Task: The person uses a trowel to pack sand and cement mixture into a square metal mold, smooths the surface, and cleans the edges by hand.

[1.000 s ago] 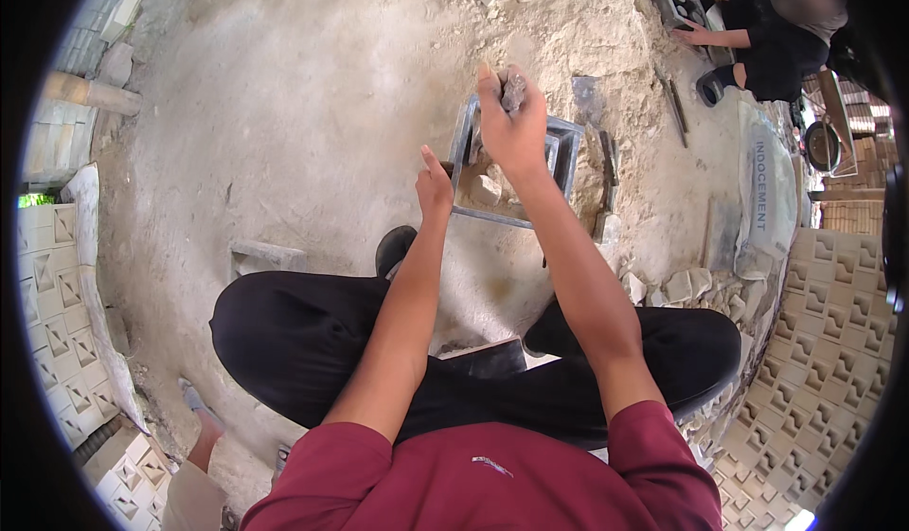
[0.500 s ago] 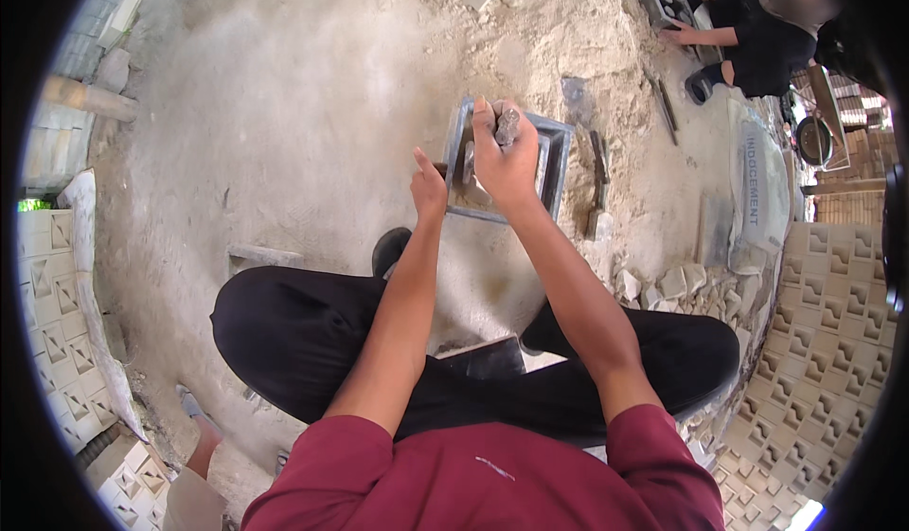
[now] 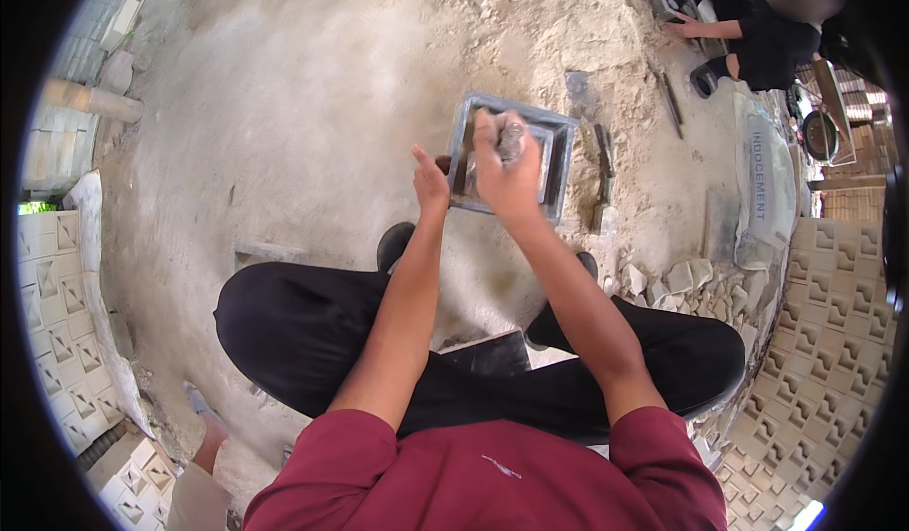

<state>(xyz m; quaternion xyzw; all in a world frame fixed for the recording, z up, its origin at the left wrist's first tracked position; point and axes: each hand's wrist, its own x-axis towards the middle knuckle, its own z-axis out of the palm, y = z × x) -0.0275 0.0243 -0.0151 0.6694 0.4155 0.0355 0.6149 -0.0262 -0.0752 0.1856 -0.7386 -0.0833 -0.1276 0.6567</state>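
Note:
A square grey metal mould (image 3: 561, 176) with raised walls and a smaller frame inside lies on the dusty floor in front of me. My right hand (image 3: 507, 166) is above it, closed around a tool (image 3: 511, 141) with a rounded, powder-crusted grey end facing up. The tool's lower part is hidden beneath the hand, and motion blurs it slightly. At the mould's left wall my left hand (image 3: 431, 182) is closed at a short dark side handle (image 3: 442, 163), one digit stretched forward. Most of its other fingers are hidden.
Pale powder (image 3: 615, 29) is heaped beyond the mould. A dark bar (image 3: 603, 162) lies just right of it, with broken pieces (image 3: 682, 280) nearer me. A cement sack (image 3: 762, 185) rests farther right. Another person (image 3: 772, 34) works at far right; patterned blocks (image 3: 814, 342) are stacked at right.
My right hand with the tool has shifted slightly nearer to me within the mould. The left hand keeps its place at the mould's side. The whole view has moved a little.

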